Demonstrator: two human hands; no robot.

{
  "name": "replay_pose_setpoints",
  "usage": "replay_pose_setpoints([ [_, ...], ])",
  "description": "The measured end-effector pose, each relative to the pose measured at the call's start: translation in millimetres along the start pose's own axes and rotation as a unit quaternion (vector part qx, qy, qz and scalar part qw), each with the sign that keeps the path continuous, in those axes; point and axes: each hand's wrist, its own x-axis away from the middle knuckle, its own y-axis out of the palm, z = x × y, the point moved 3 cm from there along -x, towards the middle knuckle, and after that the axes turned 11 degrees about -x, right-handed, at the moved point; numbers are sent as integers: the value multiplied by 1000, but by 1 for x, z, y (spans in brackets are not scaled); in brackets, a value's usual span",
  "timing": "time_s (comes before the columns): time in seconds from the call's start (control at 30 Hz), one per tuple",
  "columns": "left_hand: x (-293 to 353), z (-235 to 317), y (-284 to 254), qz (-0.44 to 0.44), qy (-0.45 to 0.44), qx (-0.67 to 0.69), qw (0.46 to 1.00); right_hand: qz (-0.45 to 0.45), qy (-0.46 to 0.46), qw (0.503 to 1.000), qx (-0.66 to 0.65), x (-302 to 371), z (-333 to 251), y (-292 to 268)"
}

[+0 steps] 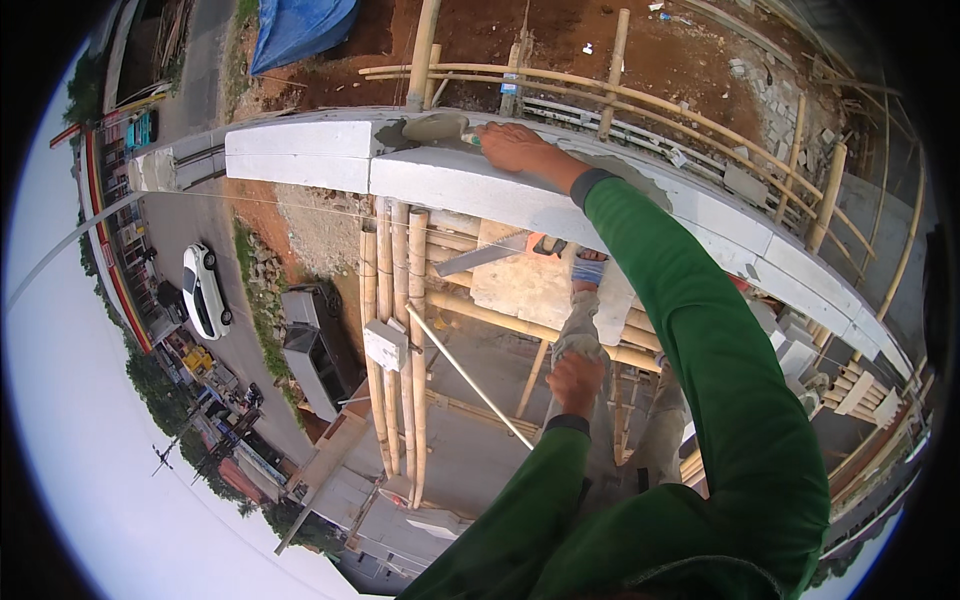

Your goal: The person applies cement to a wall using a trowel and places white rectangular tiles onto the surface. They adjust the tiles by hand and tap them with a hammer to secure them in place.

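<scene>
One grey, round-bladed metal trowel (435, 127) extends left from our right hand (513, 147), whose fingers wrap and mostly hide its green handle (471, 139); fingertips hidden, our left hand's (577, 383) grip we cannot tell.

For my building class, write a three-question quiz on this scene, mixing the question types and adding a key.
1. Short answer: which tool does the right hand hold?
2. True or false: the handsaw is in the left hand.
3. Multiple choice: the grey mortar is spread on (a) the bamboo poles, (b) the top of the white block wall, (c) the green sleeve.

Key: 1. a trowel; 2. false, it lies by the person's foot; 3. b.
</scene>
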Motion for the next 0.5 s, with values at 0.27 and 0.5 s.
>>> replay_pose_setpoints([
  [0.27, 2, 4, -10, 41, -10, -5, 999, -63, 60, 996, 31, 24, 32, 4],
  [0.5, -5, 3, 4, 60, 14, -8, 998, 21, -15, 997, 69, 103, 92, -14],
])
